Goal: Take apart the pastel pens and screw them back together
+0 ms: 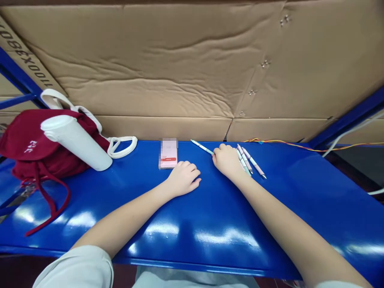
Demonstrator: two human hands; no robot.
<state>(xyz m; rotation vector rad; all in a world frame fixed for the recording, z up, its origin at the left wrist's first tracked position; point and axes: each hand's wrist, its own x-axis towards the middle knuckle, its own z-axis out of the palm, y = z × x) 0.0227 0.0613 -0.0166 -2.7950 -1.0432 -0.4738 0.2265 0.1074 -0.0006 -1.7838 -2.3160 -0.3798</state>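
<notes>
Left hand (183, 179) and right hand (228, 162) rest on a glossy blue shelf (210, 224), fingers loosely curled, gripping nothing.

The shelf's back edge lies just past the fingertips, against cardboard (150, 60) printed "1100X380". Left of the fingers sit a maroon bag (36, 136) and white bottle (76, 142); ahead, a small notepad (168, 154). Right fingertips touch a teal pen (202, 147), with more pens (250, 162) just beside.

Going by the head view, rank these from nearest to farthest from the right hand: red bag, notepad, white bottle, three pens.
1. Three pens, just right of the right hand.
2. Notepad, left of the hand, by the table's far edge.
3. White bottle, farther left, leaning on the bag.
4. Red bag, farthest left.
</notes>
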